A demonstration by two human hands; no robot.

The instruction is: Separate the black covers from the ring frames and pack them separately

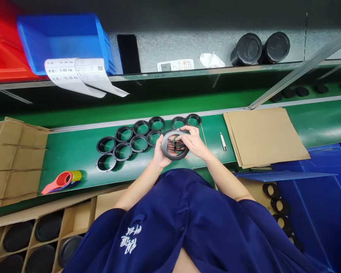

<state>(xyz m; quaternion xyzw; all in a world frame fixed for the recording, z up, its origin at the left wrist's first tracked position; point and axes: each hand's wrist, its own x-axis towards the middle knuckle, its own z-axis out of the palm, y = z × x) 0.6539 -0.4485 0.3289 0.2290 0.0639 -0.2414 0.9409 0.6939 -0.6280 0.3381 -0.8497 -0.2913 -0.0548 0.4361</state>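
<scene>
A round black vent ring with thin slats across its opening is held up in front of my body, above the green bench top. My left hand grips its left side, with the thumb along the rim. On the right, my right hand has its fingers closed at the upper right rim and slats. Several black rings stand in rows on the bench to the left of my hands. Two more, including a black ring, stand just behind my right hand.
A craft knife and cardboard sheets lie to the right. At left are a tape roll and cardboard dividers. Below, a divided box holds black round parts. A shelf above carries a blue bin and a phone.
</scene>
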